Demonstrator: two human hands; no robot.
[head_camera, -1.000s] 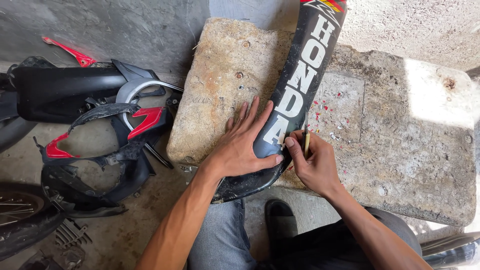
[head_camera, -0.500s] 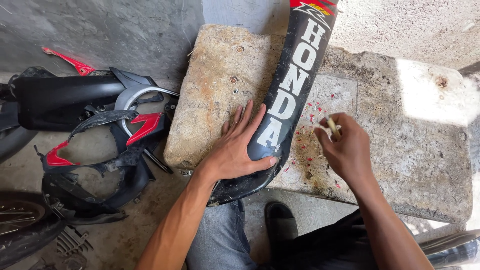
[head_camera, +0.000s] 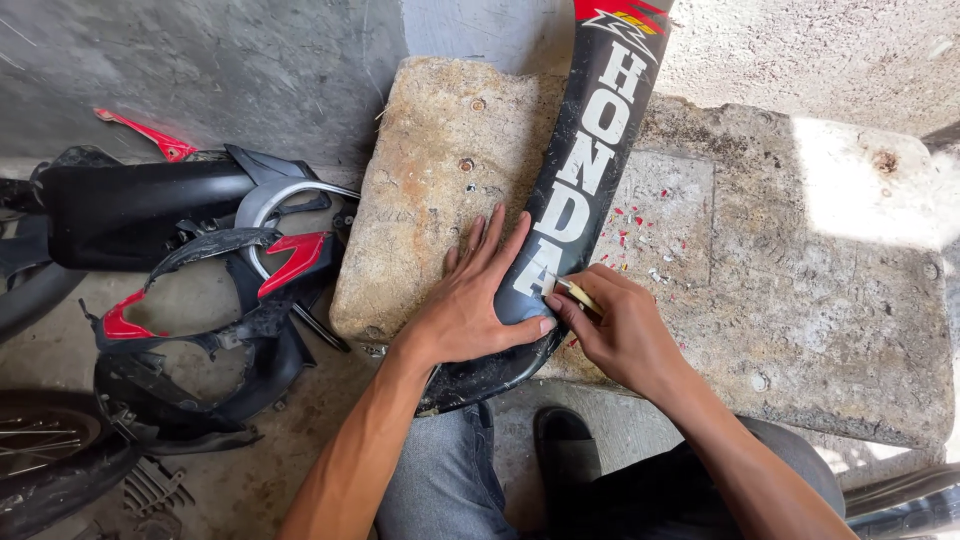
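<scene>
On the slab's (head_camera: 800, 300) front edge, left hand (head_camera: 480, 305) lies flat, fingers spread, on the black panel (head_camera: 590, 150); right hand (head_camera: 620, 330) pinches a small blade (head_camera: 578, 293) against it.

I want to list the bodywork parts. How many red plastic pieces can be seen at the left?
3: a thin red strip against the wall, a red panel beside the stone slab, and a red piece lower left. Others may be hidden underneath.

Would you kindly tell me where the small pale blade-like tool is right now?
In the head view, the small pale blade-like tool is pinched in the right hand, its tip against the long black plastic panel lying on the stone slab, just right of the left hand.
</scene>
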